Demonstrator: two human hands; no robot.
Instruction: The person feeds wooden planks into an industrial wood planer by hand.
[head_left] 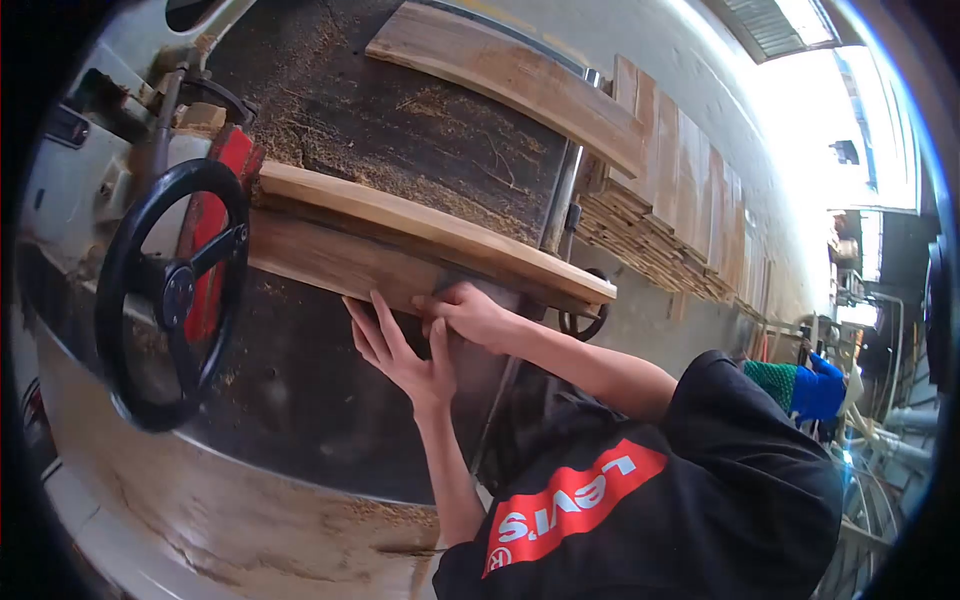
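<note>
A brown wooden board [340, 262] lies flat on the dark machine table [300, 390], its far end running to the red part [208, 250] of the machine. My left hand [402, 358] is open against the board's near edge, fingers spread and thumb pointing toward the other hand. Curled at the board's near end is my right hand [468, 314], its fingers closed on the wood; the fingertips are partly hidden. Alongside the board runs a long pale-edged wooden strip [430, 220], which neither hand visibly grips.
A black handwheel [172, 295] stands left of my hands. Sawdust [310, 120] covers the table beyond the strip, where a wide plank [500, 75] lies. Stacked boards [680, 180] are beyond the table. A person in blue and green [800, 385] is farther back at right.
</note>
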